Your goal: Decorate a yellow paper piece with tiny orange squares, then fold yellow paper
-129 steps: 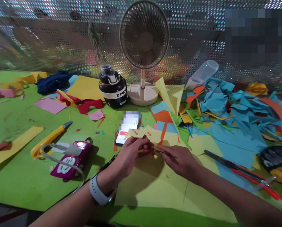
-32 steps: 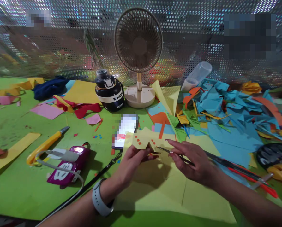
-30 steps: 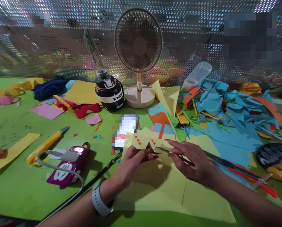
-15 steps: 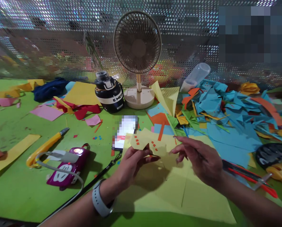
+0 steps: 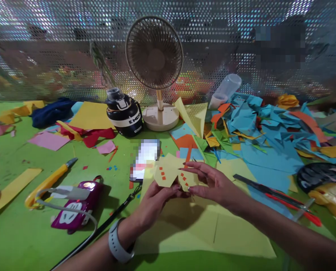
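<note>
My left hand (image 5: 158, 197) pinches the lower edge of a folded pale yellow paper piece (image 5: 164, 171) with small orange squares in short rows on its two halves. At the piece's right half, my right hand (image 5: 213, 184) has its thumb at the lower edge and its fingertips near the top. A thin dark sliver shows by the right fingers, too small to name. Beneath both hands lies a large pale yellow sheet (image 5: 241, 235) with a dark line on it. A phone (image 5: 145, 158) with a lit screen rests just beyond the left hand.
A fan (image 5: 155, 54) and a black bottle (image 5: 125, 116) stand at the back. Blue paper scraps (image 5: 244, 118) pile up at the right, near black-and-red scissors (image 5: 277, 197). On the left are a yellow cutter (image 5: 49, 180) and a purple device (image 5: 76, 210) with a cable.
My right hand has moved left and down from apart onto the right half of the yellow piece. The piece now shows more of both halves. The whole view has shifted slightly.
</note>
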{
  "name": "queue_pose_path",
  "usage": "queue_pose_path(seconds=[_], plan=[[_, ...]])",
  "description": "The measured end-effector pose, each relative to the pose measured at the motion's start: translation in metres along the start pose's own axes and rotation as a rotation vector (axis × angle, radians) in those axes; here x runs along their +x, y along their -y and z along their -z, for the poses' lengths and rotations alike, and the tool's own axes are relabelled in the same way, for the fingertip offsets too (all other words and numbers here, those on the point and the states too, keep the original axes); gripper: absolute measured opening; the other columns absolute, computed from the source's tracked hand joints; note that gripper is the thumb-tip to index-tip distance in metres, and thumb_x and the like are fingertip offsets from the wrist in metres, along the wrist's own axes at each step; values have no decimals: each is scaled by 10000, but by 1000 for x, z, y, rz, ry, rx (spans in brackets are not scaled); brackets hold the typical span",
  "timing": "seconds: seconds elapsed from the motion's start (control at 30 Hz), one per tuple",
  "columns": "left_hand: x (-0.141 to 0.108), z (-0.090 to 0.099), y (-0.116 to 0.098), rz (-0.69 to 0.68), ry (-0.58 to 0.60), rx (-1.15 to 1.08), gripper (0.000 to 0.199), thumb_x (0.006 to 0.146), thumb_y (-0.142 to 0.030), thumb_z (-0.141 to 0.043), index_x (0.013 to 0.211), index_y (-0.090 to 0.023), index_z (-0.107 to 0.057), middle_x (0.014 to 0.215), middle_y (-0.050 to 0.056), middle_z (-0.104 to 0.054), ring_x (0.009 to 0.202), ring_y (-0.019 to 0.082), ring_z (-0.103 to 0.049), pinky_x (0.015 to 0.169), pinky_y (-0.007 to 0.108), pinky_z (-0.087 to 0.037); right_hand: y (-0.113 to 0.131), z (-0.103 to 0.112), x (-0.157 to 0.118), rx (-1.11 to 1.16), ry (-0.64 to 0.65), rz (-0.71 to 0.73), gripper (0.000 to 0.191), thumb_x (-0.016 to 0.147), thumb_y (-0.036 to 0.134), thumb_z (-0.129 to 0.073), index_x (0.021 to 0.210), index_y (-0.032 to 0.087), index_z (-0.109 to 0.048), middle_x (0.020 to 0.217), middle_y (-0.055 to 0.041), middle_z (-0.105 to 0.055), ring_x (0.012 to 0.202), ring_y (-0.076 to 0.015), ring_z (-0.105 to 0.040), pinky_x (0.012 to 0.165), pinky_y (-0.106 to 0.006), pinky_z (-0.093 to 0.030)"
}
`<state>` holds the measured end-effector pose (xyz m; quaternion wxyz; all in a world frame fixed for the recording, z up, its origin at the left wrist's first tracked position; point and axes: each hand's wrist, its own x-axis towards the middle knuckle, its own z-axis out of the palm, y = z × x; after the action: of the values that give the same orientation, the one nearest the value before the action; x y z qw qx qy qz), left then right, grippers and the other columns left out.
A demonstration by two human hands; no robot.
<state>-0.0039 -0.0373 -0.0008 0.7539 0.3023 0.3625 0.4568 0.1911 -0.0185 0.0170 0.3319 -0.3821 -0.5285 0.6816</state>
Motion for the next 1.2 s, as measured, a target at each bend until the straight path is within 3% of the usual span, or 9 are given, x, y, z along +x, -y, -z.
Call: queue_pose_path(seconds=[0.13, 0.57, 0.83, 1.2], plan=[[1, 3, 3, -15, 32, 21, 224, 745, -239, -718, 951, -160, -682, 859, 30, -727, 767, 171, -671, 781, 295, -548, 1, 0, 1, 39, 3, -24, 554, 765, 220, -711, 1262, 247, -470, 1332, -105, -524, 1222, -233, -496, 987, -433, -444], [1, 6, 7, -49, 110, 59, 166, 817, -205, -653, 979, -195, -687, 891, 22, -718, 814, 180, -683, 811, 302, -542, 7, -3, -2, 43, 0, -2, 522, 787, 218, -672, 1268, 243, -471, 1308, -99, -548, 1193, -219, -521, 972, -402, -457], [0, 5, 6, -70, 90, 196, 148, 805, -200, -668, 947, -219, -706, 868, -2, -717, 834, 161, -655, 810, 269, -520, -2, -6, 1, 18, -45, -47, 549, 767, 289, -717, 1263, 243, -486, 1238, -87, -581, 1184, -221, -521, 963, -386, -463], [0, 11, 14, -74, 83, 154, 116, 802, -250, -677, 906, -199, -687, 833, 2, -697, 771, 140, -632, 757, 249, -503, 3, -4, 2, 1, -43, -37, 537, 742, 380, -731, 1220, 235, -535, 1203, -80, -594, 1085, -209, -571, 930, -365, -454]])
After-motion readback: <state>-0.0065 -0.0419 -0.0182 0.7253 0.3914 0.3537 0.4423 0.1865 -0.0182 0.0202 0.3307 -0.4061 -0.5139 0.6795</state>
